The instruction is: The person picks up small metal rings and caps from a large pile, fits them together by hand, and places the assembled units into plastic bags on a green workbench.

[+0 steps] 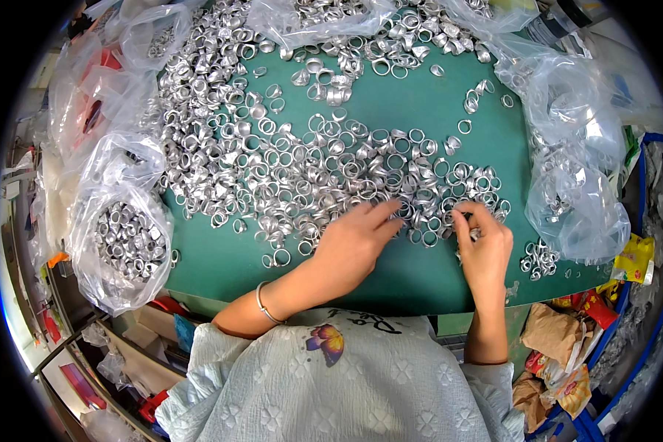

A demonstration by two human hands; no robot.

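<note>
A broad pile of loose silver-coloured metal rings [331,166] is spread over a green table top [420,88]. At the near edge of the pile my left hand [355,244], with a bangle [264,303] on its wrist, lies with fingers stretched among the rings. Its fingertips touch several of them; the thumb is mostly hidden. To its right, my right hand [486,247] is closed, thumb and forefinger curled together at the pile's right end. Some rings [474,234] show within its curled fingers. Beyond that hand sits a small separate heap of rings [539,260].
A clear plastic bag of rings [130,243] stands at the left edge. More clear bags [571,140] line the right side, and another [317,26] lies at the far edge. Paper bags and colourful wrappers [556,331] are below the table's right side; an open drawer [136,353] is lower left.
</note>
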